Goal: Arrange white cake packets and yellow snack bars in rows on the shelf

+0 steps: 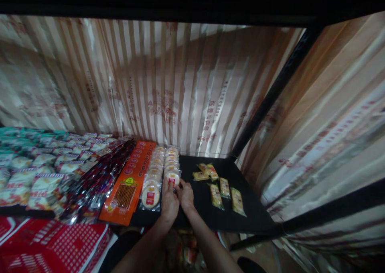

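Two rows of clear-wrapped round white rice crackers stand side by side on a black shelf. Both my hands are at the front rice cracker packet (172, 177) of the right row, which has a red and yellow label. Along its left edge lie the long fingers of my left hand (170, 200). My right hand (185, 194) has its bent fingers against the packet's lower right edge. The two hands hold the packet between them, and their thumbs are partly hidden. Just left of them is the other row's front rice cracker packet (150, 195).
Orange snack packets (124, 188), dark shiny packets (99, 176) and white snack bags (45, 186) fill the shelf leftward. Several small yellow packets (224, 188) lie at right. A red basket (60, 245) sits at lower left. A black post (270, 92) and printed curtain (180, 84) bound the shelf.
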`<state>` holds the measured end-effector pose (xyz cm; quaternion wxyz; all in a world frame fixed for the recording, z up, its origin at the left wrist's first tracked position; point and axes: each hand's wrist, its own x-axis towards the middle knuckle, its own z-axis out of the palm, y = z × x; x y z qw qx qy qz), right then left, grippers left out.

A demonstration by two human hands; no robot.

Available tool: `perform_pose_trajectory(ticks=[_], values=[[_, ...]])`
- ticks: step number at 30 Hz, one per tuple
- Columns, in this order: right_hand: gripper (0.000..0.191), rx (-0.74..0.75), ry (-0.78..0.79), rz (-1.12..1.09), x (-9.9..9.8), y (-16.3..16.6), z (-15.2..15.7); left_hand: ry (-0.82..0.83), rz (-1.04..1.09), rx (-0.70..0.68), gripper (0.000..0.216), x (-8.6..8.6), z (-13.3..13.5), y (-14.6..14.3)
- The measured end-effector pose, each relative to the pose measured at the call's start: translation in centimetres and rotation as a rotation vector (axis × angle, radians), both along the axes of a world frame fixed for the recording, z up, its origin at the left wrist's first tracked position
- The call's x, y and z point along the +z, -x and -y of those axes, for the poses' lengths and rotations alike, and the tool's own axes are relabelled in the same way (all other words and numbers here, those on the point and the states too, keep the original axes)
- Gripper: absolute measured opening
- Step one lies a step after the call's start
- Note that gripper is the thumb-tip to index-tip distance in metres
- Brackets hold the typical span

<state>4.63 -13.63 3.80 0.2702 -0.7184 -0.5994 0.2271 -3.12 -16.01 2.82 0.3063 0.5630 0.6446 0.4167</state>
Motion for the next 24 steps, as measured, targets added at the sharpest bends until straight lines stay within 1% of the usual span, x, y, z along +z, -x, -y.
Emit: perform_pose_trajectory(ticks=[5,8,13,15,18,21,24], values=[[0.039,-0.016,0.112,0.081,0.5,0.1,-0.1,-0.002,0.027,-0.010,0.054,-1.3,-0.2,0.0],[0.040,-0.016,0.131,0.098,0.4,0.0,-0.4,0.031,0.023,-0.015,0.054,-1.8,-0.3,0.0],[0.039,-0.023,0.145,0.129,0.0,0.2,-0.7,0.042,-0.052,-0.030,0.055,-1.7,-0.4,0.0],[0.040,-0.044,0.116,0.096,-0.2,0.2,-0.5,0.034,-0.083,-0.039,0.055,-1.4,-0.2,0.1],[0.044,-0.083,0.019,0.007,-0.3,0.0,0.4,-0.016,-0.136,-0.076,0.057,-0.7,0.5,0.2],[0.039,-0.095,-0.069,-0.071,-0.4,-0.8,2.1,-0.042,-0.192,-0.140,0.054,0.2,1.8,-0.2],[0.034,-0.064,-0.158,-0.124,-0.5,-2.0,4.6,-0.041,-0.224,-0.170,0.047,0.9,3.9,-1.0]])
